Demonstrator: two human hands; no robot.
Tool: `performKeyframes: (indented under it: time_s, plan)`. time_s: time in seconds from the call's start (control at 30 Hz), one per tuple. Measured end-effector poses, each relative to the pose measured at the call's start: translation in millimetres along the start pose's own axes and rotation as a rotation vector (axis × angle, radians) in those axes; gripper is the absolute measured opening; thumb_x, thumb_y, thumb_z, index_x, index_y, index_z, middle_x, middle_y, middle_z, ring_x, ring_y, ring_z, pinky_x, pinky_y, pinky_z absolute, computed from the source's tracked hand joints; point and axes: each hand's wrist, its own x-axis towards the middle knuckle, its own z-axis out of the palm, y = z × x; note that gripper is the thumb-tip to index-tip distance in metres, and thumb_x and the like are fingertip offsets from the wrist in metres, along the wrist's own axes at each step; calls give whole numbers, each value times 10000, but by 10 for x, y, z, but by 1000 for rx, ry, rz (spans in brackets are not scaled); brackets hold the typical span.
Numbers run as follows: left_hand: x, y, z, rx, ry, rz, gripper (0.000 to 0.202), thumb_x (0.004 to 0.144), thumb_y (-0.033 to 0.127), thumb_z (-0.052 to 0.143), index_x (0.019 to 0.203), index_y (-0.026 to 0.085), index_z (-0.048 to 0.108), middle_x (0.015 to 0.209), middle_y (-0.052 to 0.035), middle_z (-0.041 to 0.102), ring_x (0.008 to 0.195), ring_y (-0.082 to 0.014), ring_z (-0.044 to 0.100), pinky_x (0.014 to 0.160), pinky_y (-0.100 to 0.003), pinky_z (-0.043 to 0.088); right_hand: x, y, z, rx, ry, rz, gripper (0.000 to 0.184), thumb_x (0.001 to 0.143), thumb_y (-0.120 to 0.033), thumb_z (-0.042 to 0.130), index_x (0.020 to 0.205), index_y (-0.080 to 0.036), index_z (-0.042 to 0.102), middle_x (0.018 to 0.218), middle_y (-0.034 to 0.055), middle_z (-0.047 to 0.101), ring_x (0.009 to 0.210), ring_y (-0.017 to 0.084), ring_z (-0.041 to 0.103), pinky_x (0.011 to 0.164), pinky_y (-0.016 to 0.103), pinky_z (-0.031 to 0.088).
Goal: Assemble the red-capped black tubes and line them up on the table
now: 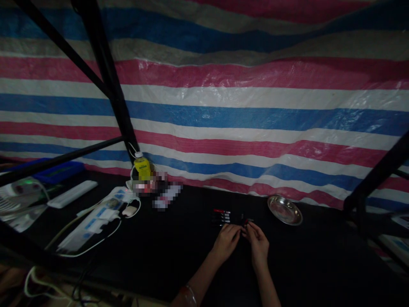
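Observation:
My left hand (226,241) and my right hand (258,241) rest close together on a black table (179,251), fingers curled inward and fingertips almost meeting. Between them they pinch a small dark object with a red tip (246,221); it is too dim to name for sure. Just beyond the left hand lie several dark pens or markers (221,216) in a row, one with a red cap. A bracelet shows on my left wrist.
A round metal dish (285,210) sits to the right. At the left are a yellow bottle (142,167), white cables and packets (96,219), a white remote-like bar (72,194) and a blue box (59,170). Black frame bars (108,81) and a striped tarp (243,94) stand behind.

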Motion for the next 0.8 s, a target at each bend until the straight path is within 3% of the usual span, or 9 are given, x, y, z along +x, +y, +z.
performKeyframes:
  time_s: [0.2,0.37,0.6,0.8]
  plan:
    - [6,-4,-16,14,-4,17,198,879,156,444,1006,187,593,936,-39,665,854,-148,593,796,-294,473,-4,45,-11,-91,-133,-6,510,542,-402,776,950,-118,661,763,56,684,701,175,637,632,267,523]
    - [57,80,-86,96,-75,-6,181,857,155,482,1002,193,584,942,-35,655,877,-157,587,834,-331,435,-22,59,19,-67,-139,6,554,516,-375,790,985,-118,645,701,38,672,654,159,631,621,250,505]
    - [-17,65,-176,361,4,-246,261,797,150,548,1051,207,567,1082,-63,580,1024,-221,521,909,-451,347,0,69,50,-40,-15,-27,595,476,-397,800,968,-113,620,695,39,663,663,190,652,570,251,506]
    - [-167,15,-268,549,52,-407,219,798,137,524,1001,194,585,1063,-72,547,1012,-247,489,862,-437,367,-12,71,47,-47,-7,-49,629,505,-437,774,1017,-117,599,786,62,671,691,207,664,558,260,516]
